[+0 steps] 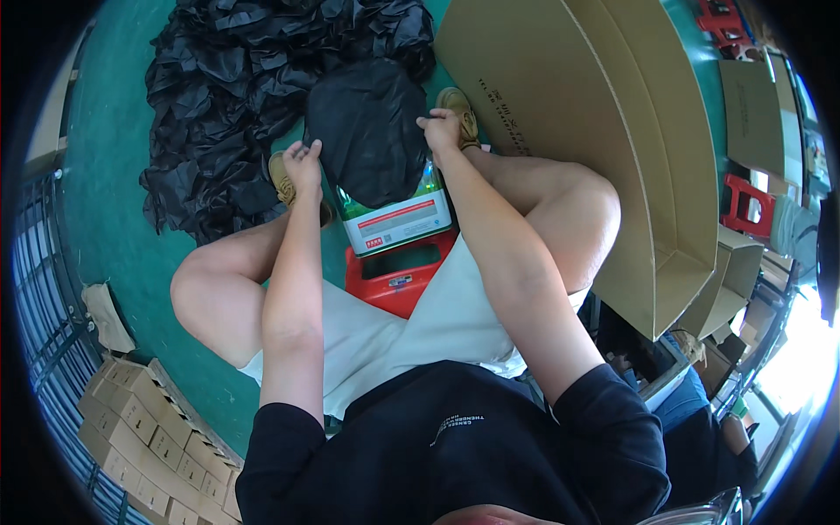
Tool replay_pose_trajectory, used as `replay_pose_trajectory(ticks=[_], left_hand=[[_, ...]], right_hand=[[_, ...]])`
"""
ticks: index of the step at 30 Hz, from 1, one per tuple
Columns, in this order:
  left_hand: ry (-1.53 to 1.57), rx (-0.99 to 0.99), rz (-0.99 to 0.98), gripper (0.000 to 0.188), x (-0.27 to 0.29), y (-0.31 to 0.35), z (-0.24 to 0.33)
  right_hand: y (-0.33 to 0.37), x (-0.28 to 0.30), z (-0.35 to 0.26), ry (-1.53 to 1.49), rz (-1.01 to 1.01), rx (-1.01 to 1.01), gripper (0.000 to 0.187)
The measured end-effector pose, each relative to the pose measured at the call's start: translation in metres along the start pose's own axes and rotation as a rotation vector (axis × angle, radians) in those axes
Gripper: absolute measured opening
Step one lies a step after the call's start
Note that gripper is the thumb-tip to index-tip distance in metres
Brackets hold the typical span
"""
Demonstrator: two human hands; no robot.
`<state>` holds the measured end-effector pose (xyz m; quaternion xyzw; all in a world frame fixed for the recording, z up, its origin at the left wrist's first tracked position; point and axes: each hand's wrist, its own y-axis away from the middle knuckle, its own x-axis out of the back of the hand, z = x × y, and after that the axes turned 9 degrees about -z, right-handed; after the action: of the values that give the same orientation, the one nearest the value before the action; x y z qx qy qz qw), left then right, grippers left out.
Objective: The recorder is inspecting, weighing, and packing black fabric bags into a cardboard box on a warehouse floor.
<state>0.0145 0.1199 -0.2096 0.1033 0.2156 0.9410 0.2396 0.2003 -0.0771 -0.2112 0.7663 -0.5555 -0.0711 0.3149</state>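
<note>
A rounded piece of thin black fabric [367,131] is spread between my two hands. My left hand [304,166] pinches its left edge, and my right hand [440,131] pinches the right edge with thumb and finger. Beneath the fabric lies a rectangular tin [398,229], white and green with a red stripe; the fabric hides most of it. The tin rests on a red plastic stool [394,280] between my legs. Whether the fabric is a single layer or a bag I cannot tell.
A large heap of crumpled black fabric pieces [219,114] covers the green floor ahead and left. Close on my right stands a big open cardboard box [560,79]. Stacked small cartons [149,437] are at lower left. Another person [700,429] is behind at the right, near red stools [746,206].
</note>
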Motion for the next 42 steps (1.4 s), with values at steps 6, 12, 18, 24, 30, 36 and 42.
replay_pose_trajectory(ticks=[6, 12, 18, 24, 30, 36, 42], left_hand=[[0.035, -0.066, 0.006, 0.056, 0.012, 0.030, -0.029], [-0.180, -0.039, -0.052, 0.040, 0.005, 0.041, -0.021], [-0.357, -0.096, 0.024, 0.032, 0.008, 0.055, -0.016], [-0.523, -0.139, 0.011, 0.029, 0.002, 0.061, -0.003], [-0.560, -0.151, -0.012, 0.025, 0.012, 0.052, -0.013], [-0.353, 0.105, -0.095, 0.020, 0.013, 0.059, -0.010], [-0.251, 0.197, -0.118, 0.017, 0.017, 0.063, -0.005]], right_hand=[[0.038, 0.000, -0.007, 0.246, 0.067, 0.023, 0.036], [0.047, 0.002, -0.020, 0.267, 0.014, -0.047, 0.027], [0.058, -0.005, -0.028, 0.406, 0.016, -0.077, 0.026], [0.056, 0.002, -0.025, 0.429, -0.020, -0.078, 0.027], [0.063, 0.000, -0.027, 0.488, -0.057, -0.122, 0.027], [0.062, 0.005, -0.025, 0.568, -0.066, -0.198, 0.026], [0.070, 0.005, -0.028, 0.606, -0.092, -0.209, 0.029]])
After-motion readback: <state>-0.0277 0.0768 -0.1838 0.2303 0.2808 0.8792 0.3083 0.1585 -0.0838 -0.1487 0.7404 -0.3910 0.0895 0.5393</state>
